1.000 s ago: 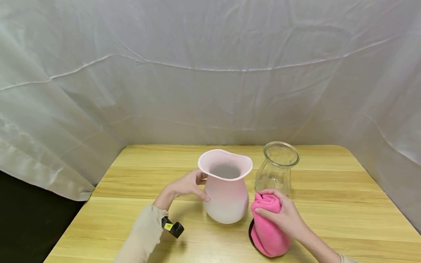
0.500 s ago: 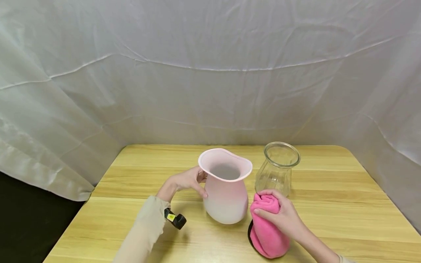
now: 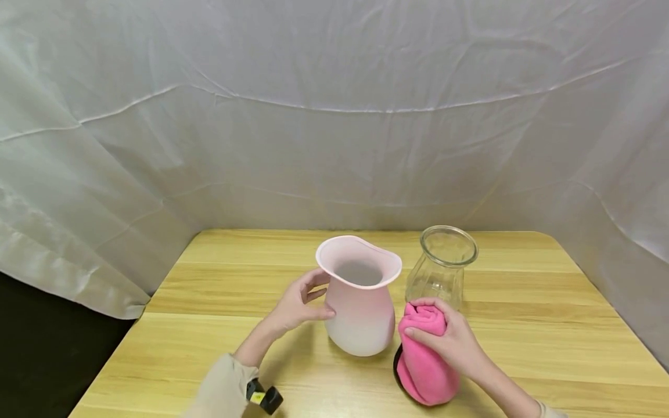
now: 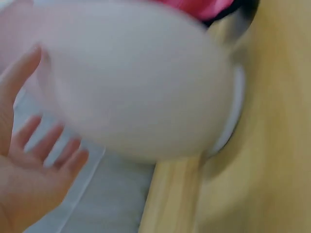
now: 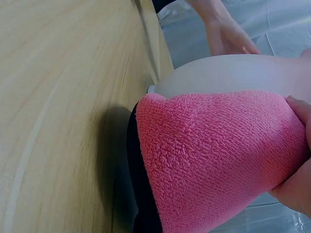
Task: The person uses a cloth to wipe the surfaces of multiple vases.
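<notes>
A pink-to-white vase (image 3: pixel 360 313) with a wavy flared rim stands on the table. My left hand (image 3: pixel 298 305) is at its left side, thumb tip against the vase's body in the head view. The left wrist view shows that hand's fingers (image 4: pixel 46 143) spread and relaxed, apart from the vase wall. To the vase's right, my right hand (image 3: pixel 452 339) grips the twisted top of a fluffy pink towel (image 3: pixel 425 371) with a dark edge. The towel's lower end hangs close over the wood in the right wrist view. Part of the right fingers is hidden behind the towel.
A clear glass jar (image 3: pixel 441 267) with a thick rim stands just behind the towel and right hand. The wooden table (image 3: pixel 235 278) has grey-white fabric (image 3: pixel 334 145) hanging along its back and sides. A black wrist device (image 3: pixel 265 396) sticks out below the left sleeve.
My left wrist has dropped toward me and the left fingers show more spread beside the vase. The right hand and towel have shifted only slightly; vase and jar stand as before.
</notes>
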`<state>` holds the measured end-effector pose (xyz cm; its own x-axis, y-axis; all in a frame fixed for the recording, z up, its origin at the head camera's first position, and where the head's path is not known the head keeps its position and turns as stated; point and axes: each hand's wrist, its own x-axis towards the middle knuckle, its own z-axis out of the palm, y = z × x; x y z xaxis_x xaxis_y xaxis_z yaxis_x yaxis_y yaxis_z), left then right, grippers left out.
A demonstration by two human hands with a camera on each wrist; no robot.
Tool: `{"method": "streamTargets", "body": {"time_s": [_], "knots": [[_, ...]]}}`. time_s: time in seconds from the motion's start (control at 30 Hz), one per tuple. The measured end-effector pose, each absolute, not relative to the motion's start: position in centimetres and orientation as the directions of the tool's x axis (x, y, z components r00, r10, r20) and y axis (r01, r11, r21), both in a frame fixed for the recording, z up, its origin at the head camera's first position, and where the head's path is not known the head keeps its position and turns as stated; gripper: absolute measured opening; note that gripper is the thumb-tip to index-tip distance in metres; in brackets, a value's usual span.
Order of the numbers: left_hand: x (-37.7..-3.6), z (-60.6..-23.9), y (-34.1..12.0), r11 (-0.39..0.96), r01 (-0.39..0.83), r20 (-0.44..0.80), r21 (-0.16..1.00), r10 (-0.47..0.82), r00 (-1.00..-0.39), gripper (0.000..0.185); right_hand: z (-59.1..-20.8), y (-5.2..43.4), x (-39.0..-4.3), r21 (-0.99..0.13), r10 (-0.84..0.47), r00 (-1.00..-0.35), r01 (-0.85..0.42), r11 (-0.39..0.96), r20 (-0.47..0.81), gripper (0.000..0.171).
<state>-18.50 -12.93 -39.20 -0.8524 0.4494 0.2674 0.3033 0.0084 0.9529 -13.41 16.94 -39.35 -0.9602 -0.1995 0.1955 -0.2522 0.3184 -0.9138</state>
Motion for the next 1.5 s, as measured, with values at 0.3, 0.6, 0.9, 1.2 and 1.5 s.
{"method": "streamTargets", "body": {"time_s": [0.3, 0.6, 0.9, 1.2, 1.5], "knots": [[-14.0, -40.7, -10.3, 0.220, 0.356, 0.342, 0.908, 0.101, -0.934, 0.085, -39.4, 17.0, -13.5, -0.899, -0.208, -0.947, -0.302, 0.319, 0.244, 0.044], [-13.4, -40.2, -9.1, 0.215, 0.350, 0.346, 0.912, 0.057, -0.936, 0.080, -36.8, 16.2, -14.4, -0.865, -0.202, -0.922, -0.381, 0.325, 0.330, 0.044], [-12.6, -38.5, -9.1, 0.220, 0.347, 0.344, 0.912, 0.049, -0.938, 0.077, -33.2, 14.5, -16.1, -0.835, -0.225, -0.870, -0.487, 0.255, 0.438, 0.045], [-12.7, -38.7, -8.8, 0.185, 0.355, 0.350, 0.916, 0.063, -0.935, 0.076, -37.8, 15.4, -16.1, -0.861, -0.317, -0.872, -0.453, 0.231, 0.373, 0.040], [-12.7, -38.7, -8.7, 0.169, 0.339, 0.333, 0.925, 0.065, -0.941, 0.078, -38.9, 15.9, -16.2, -0.868, -0.325, -0.863, -0.459, 0.188, 0.386, 0.039]]}}
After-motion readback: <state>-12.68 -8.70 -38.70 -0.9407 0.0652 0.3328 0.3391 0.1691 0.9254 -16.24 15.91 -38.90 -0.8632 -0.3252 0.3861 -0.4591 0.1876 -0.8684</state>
